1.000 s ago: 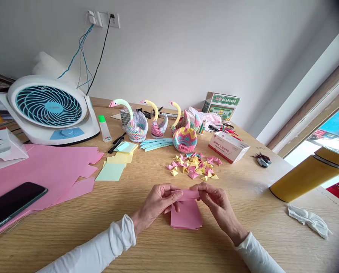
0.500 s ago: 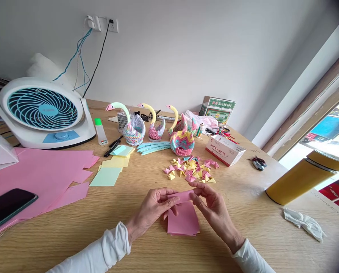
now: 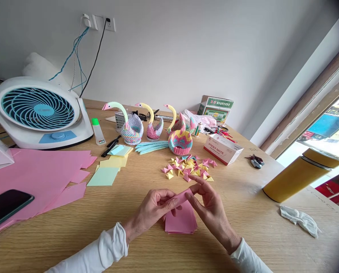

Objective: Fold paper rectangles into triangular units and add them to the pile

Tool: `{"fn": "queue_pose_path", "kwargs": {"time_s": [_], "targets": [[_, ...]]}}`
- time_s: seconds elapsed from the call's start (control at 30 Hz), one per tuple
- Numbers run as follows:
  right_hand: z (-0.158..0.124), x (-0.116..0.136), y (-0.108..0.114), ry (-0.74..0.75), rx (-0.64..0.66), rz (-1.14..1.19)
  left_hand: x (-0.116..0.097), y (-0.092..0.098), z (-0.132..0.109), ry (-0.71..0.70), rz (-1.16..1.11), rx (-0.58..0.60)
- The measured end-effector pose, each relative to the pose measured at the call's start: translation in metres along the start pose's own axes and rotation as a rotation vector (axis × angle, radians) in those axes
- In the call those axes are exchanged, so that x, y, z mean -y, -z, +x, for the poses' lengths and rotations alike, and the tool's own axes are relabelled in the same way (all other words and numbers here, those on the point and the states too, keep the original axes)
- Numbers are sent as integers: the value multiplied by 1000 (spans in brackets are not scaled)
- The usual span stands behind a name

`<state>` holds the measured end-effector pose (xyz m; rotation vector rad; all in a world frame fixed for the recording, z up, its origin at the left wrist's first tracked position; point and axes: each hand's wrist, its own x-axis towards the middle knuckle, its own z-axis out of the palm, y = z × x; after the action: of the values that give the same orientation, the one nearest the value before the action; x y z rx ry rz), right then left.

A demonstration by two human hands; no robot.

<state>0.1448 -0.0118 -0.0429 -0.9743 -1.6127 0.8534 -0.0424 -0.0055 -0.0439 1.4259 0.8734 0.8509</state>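
Note:
Between my two hands, above the table, is a folded strip of pink paper (image 3: 181, 197). My left hand (image 3: 157, 206) grips its left part, thumb lying along the front. At the right end my right hand (image 3: 207, 204) pinches the strip between thumb and fingers, with one finger stretched forward. Right below lies a stack of pink paper squares (image 3: 181, 222), its upper part hidden by the strip and my left fingers. Just beyond my right fingertips, small folded triangles (image 3: 190, 167) in pink, yellow and blue lie in a loose heap.
Several folded-paper swans (image 3: 132, 129) stand behind the triangles, beside a sticky note box (image 3: 223, 149). At left are a fan (image 3: 44, 113), large pink sheets (image 3: 41, 174) and a phone (image 3: 8, 208). A yellow flask (image 3: 297, 178) and a crumpled tissue (image 3: 299, 220) are at right.
The pink paper strip has tilted, its right end now higher, and looks narrower. Both hands still hold it. The whole view has shifted slightly.

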Motion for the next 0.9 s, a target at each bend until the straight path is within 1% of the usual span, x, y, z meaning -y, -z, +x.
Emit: {"fn": "queue_pose_path", "kwargs": {"time_s": [0.13, 0.27, 0.4, 0.57, 0.73, 0.9], "targets": [[-1, 0, -5, -19, -25, 52, 0, -3, -1, 14, -43, -18], [-1, 1, -8, -8, -51, 47, -1, -4, 0, -51, -56, -20], [-1, 3, -10, 8, -27, 26, 1, -3, 2, -89, -80, -30], [-2, 4, -11, -14, -15, 28, 4, -4, 0, -43, -146, -13], [-3, 3, -12, -15, -27, 33, 0, -6, -1, -47, -173, -16], [-3, 2, -14, -28, -30, 48, 1, -6, 0, -11, -210, -45]]}}
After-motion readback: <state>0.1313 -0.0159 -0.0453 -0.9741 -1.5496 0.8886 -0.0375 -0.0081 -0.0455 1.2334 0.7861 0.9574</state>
